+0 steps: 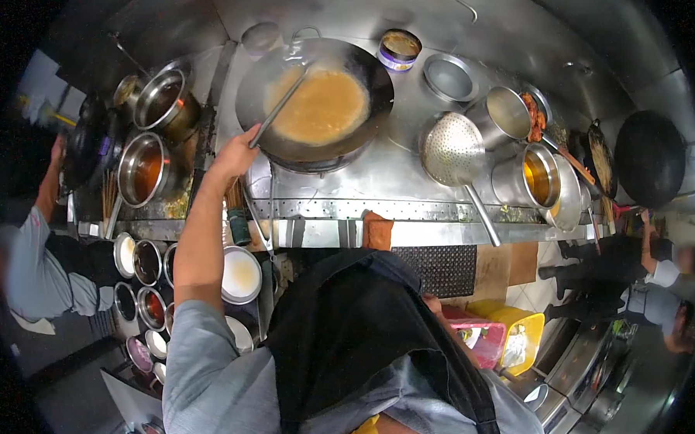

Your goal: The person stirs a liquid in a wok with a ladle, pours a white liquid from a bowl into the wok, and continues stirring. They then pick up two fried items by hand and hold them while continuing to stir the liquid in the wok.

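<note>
My left hand (236, 153) is wrapped round the handle of a ladle (281, 105), whose head dips into a cloudy tan liquid (321, 106). That liquid fills the bottom of a large dark wok (379, 95) on the steel range, with steam rising at its far side. Low beside my black apron (344, 318), a small part of my right hand (433, 302) shows. Its fingers are mostly hidden, so what they do cannot be made out.
Right of the wok lie a perforated strainer (453, 149), a metal bowl (450, 77) and a pot of yellow oil (538, 176). A labelled tin (398, 50) stands behind. Pots (142, 170) and seasoning bowls (241, 274) sit left. Co-workers stand left (39, 261) and right (649, 281).
</note>
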Action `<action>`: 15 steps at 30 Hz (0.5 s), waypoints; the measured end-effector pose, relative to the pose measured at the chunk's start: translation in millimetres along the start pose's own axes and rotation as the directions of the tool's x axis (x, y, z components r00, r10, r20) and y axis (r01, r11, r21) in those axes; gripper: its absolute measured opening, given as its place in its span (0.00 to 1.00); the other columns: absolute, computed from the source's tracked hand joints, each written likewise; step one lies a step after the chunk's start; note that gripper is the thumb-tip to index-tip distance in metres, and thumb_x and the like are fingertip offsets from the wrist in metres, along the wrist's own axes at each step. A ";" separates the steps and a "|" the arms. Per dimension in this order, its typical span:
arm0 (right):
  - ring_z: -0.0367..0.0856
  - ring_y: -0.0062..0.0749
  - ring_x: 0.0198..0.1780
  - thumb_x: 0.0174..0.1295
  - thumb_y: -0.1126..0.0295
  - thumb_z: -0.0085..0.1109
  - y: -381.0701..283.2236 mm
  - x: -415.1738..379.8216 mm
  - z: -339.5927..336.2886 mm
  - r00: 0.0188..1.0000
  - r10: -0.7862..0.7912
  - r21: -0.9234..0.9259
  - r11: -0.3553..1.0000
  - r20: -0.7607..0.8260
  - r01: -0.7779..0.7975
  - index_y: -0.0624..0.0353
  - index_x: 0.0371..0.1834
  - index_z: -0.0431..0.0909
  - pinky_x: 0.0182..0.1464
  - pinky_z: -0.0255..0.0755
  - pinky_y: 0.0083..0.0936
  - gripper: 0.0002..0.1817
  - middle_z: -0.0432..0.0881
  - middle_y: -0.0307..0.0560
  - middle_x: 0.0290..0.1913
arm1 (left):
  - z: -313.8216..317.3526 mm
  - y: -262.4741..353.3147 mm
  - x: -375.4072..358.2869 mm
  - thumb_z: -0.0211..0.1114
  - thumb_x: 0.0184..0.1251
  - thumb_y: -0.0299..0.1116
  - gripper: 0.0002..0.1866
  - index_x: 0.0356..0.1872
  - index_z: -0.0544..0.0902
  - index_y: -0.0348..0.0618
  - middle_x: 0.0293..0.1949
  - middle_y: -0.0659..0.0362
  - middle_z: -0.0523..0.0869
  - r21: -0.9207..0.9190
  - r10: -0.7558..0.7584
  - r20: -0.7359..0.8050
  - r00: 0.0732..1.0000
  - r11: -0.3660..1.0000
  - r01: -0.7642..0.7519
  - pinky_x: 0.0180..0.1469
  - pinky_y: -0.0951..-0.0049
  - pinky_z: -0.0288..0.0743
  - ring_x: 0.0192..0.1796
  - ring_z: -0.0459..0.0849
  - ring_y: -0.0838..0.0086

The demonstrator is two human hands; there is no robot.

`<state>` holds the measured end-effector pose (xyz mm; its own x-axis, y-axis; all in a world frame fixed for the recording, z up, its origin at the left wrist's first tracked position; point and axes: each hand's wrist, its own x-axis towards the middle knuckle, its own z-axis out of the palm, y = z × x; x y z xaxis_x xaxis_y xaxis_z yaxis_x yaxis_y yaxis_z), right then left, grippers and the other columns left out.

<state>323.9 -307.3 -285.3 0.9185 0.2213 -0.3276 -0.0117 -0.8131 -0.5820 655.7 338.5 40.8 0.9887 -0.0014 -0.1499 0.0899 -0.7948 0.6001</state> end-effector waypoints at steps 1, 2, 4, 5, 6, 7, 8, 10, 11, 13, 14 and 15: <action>0.81 0.46 0.31 0.55 0.60 0.54 -14.9 2.1 -8.9 0.999 0.018 -0.088 0.996 -0.041 -0.022 0.50 0.33 0.78 0.36 0.77 0.44 0.09 0.81 0.46 0.27 | -11.6 18.4 -8.0 0.58 0.61 0.30 0.32 0.69 0.66 0.48 0.53 0.43 0.81 0.001 0.000 0.000 1.000 1.000 0.000 0.57 0.62 0.72 0.57 0.80 0.53; 0.81 0.46 0.31 0.55 0.60 0.54 -29.9 7.8 -20.1 0.999 0.019 -0.086 0.996 -0.042 -0.023 0.50 0.33 0.78 0.36 0.77 0.44 0.09 0.81 0.46 0.27 | -26.1 38.2 -17.7 0.59 0.61 0.30 0.32 0.69 0.66 0.48 0.55 0.43 0.80 -0.071 -0.146 0.115 0.982 0.985 0.155 0.56 0.63 0.73 0.55 0.81 0.55; 0.81 0.47 0.35 0.56 0.63 0.52 -49.1 15.3 -33.4 0.969 0.112 -0.263 0.963 0.218 -0.052 0.52 0.36 0.78 0.39 0.76 0.46 0.09 0.82 0.47 0.29 | -28.1 36.5 -19.6 0.59 0.61 0.29 0.32 0.69 0.66 0.47 0.58 0.44 0.79 -0.119 -0.275 0.242 0.931 0.943 0.310 0.54 0.64 0.73 0.53 0.83 0.58; 0.81 0.47 0.35 0.56 0.63 0.52 -51.2 13.7 -32.4 0.969 0.115 -0.260 0.964 0.218 -0.055 0.52 0.36 0.78 0.39 0.76 0.46 0.09 0.82 0.47 0.29 | -15.0 4.3 -14.2 0.59 0.61 0.29 0.32 0.69 0.65 0.47 0.55 0.45 0.81 -0.009 -0.115 0.073 0.991 0.993 0.116 0.49 0.66 0.75 0.46 0.84 0.60; 0.81 0.47 0.36 0.56 0.62 0.52 -45.7 11.7 -27.4 0.976 0.085 -0.258 0.966 0.201 -0.031 0.52 0.36 0.78 0.40 0.76 0.45 0.10 0.82 0.47 0.30 | -5.2 -20.6 -10.6 0.59 0.61 0.29 0.32 0.70 0.65 0.46 0.52 0.47 0.83 0.131 0.074 -0.077 0.994 0.989 -0.064 0.44 0.68 0.77 0.39 0.85 0.63; 0.81 0.47 0.37 0.56 0.62 0.52 -36.8 9.8 -21.2 0.982 0.054 -0.257 0.967 0.183 -0.005 0.52 0.37 0.77 0.40 0.76 0.44 0.10 0.81 0.47 0.30 | 0.0 -34.5 -9.5 0.59 0.61 0.29 0.32 0.70 0.65 0.46 0.52 0.47 0.83 0.132 0.075 -0.076 0.994 0.989 -0.064 0.44 0.68 0.77 0.39 0.85 0.63; 0.81 0.47 0.37 0.55 0.61 0.52 -28.4 8.1 -16.0 0.986 0.022 -0.257 0.966 0.165 0.021 0.52 0.38 0.77 0.41 0.76 0.44 0.11 0.81 0.48 0.31 | 2.9 -42.3 -9.8 0.58 0.61 0.28 0.32 0.69 0.65 0.45 0.48 0.45 0.84 0.269 0.189 -0.168 0.967 0.953 -0.140 0.39 0.66 0.78 0.34 0.85 0.63; 0.81 0.47 0.39 0.55 0.60 0.52 -16.4 8.7 -10.6 0.990 -0.045 -0.261 0.962 0.131 0.078 0.53 0.39 0.76 0.42 0.76 0.42 0.12 0.81 0.48 0.31 | 3.0 -43.4 -14.4 0.57 0.60 0.28 0.32 0.69 0.66 0.44 0.43 0.44 0.85 0.407 0.308 -0.244 0.920 0.893 -0.191 0.34 0.65 0.80 0.29 0.85 0.62; 0.81 0.47 0.39 0.55 0.60 0.52 -24.4 9.1 -15.0 0.990 -0.048 -0.261 0.962 0.132 0.082 0.53 0.39 0.76 0.42 0.76 0.42 0.12 0.81 0.48 0.31 | -1.2 -27.5 -25.7 0.57 0.61 0.28 0.33 0.70 0.64 0.47 0.36 0.49 0.83 0.126 0.030 -0.134 0.991 0.992 -0.013 0.27 0.67 0.76 0.23 0.81 0.68; 0.81 0.45 0.41 0.54 0.58 0.52 -42.2 4.5 -21.3 0.995 0.057 -0.183 0.982 0.083 -0.041 0.53 0.40 0.76 0.42 0.75 0.40 0.15 0.81 0.48 0.33 | 2.6 -4.6 -43.8 0.57 0.62 0.29 0.34 0.72 0.62 0.49 0.30 0.54 0.82 -0.129 -0.210 0.055 0.976 0.968 0.216 0.20 0.69 0.73 0.17 0.76 0.73; 0.81 0.45 0.41 0.54 0.58 0.52 -37.2 3.1 -16.5 0.995 0.059 -0.179 0.983 0.084 -0.043 0.53 0.40 0.76 0.42 0.75 0.40 0.15 0.81 0.48 0.33 | 7.7 3.4 -52.7 0.56 0.63 0.28 0.31 0.71 0.63 0.50 0.26 0.58 0.79 -0.415 -0.299 0.204 0.932 0.836 0.359 0.18 0.71 0.70 0.17 0.75 0.76; 0.81 0.45 0.43 0.53 0.57 0.53 -31.4 3.0 -13.1 0.988 0.100 -0.065 0.994 0.121 -0.093 0.53 0.40 0.77 0.42 0.75 0.40 0.15 0.81 0.49 0.35 | 12.3 11.9 -60.8 0.55 0.65 0.28 0.29 0.69 0.64 0.52 0.23 0.63 0.76 -0.630 -0.330 0.368 0.870 0.600 0.494 0.17 0.73 0.68 0.16 0.73 0.78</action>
<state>332.3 -288.1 -258.3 0.8584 0.2021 -0.4716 -0.0710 -0.8635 -0.4993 595.2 321.6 47.4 0.7860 0.0375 -0.6171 0.6175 -0.0950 0.7808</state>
